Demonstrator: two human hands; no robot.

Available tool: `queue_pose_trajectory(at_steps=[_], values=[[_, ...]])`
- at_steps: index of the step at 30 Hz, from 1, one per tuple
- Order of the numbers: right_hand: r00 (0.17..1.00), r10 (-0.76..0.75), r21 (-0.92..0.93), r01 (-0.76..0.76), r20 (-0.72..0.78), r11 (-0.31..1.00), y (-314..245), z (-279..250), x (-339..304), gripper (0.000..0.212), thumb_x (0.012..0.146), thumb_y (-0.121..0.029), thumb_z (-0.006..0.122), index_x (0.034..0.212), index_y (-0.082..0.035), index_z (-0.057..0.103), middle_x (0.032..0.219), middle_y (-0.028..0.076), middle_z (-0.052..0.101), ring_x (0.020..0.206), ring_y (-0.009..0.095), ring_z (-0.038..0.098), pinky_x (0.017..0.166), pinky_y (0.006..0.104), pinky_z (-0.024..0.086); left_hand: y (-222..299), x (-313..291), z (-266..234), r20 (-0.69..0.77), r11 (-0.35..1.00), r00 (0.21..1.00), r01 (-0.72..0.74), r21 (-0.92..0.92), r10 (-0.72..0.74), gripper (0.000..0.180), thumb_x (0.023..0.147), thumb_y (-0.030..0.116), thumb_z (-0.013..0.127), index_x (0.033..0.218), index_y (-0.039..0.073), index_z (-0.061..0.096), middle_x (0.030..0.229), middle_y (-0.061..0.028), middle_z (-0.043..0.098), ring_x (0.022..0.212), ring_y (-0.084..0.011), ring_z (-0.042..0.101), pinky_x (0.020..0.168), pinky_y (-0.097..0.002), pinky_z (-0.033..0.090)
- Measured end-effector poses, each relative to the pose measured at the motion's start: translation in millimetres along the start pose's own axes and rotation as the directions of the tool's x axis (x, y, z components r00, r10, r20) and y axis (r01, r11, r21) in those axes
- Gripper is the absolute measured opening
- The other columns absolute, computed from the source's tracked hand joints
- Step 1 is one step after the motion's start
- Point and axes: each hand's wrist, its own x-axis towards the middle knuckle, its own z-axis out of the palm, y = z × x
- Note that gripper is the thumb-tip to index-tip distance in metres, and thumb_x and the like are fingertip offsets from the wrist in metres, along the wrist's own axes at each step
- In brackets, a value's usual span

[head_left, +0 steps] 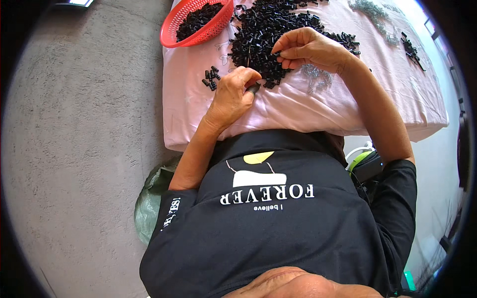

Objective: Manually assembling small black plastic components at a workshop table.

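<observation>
A large heap of small black tube-like pieces (256, 37) lies on the pink cloth in front of me. At its near edge, my left hand (231, 94) has thumb and fingers closed in a pinch; what they grip is too small to make out. A dark cover (253, 88) wraps its thumb. Over the heap's right side, my right hand (315, 49) pinches a small black piece (277, 53) between thumb and fingertips. The two hands are a short way apart. Beneath the right hand, a patch of small clear or silvery pieces (317, 79) rests on the cloth.
A red perforated basket (171, 37) with more black pieces stands at the far left of the cloth-covered table (308, 111). A small black cluster (211, 78) lies left of my left hand. More silvery pieces (372, 15) and black ones (411, 52) lie far right. A green bag (149, 203) sits below.
</observation>
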Motion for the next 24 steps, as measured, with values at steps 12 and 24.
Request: queue_pose_trajectory(at_steps=[12, 24], values=[[1.0, -0.01, -0.016, 0.01, 0.012, 1.0, 1.9, -2.2, 1.5, 0.018, 0.09, -0.009, 0.064, 0.107, -0.002, 0.066, 0.089, 0.004, 0.068, 0.075, 0.008, 0.066, 0.073, 0.0202, 0.056, -3.0, 4.3, -0.9, -0.032, 0.991, 0.995, -0.092, 0.098, 0.096, 0.023, 0.073, -0.009, 0.058, 0.093, -0.001, 0.065, 0.087, -0.013, 0.062, 0.08, -0.026, 0.064, 0.072, -0.0331, 0.051], [1.0, -0.002, -0.027, 0.001, -0.011, 1.0, 0.2, 2.4, -0.3, 0.016, 0.089, -0.011, 0.065, 0.104, -0.004, 0.065, 0.083, 0.001, 0.067, 0.073, 0.007, 0.065, 0.067, 0.0196, 0.054, -2.1, 0.7, 3.0, 0.027, 0.978, 0.995, -0.097, 0.186, 0.093, 0.019, 0.068, -0.004, 0.054, 0.086, 0.001, 0.059, 0.085, -0.0149, 0.056, 0.085, -0.0343, 0.057, 0.077, -0.0435, 0.047]])
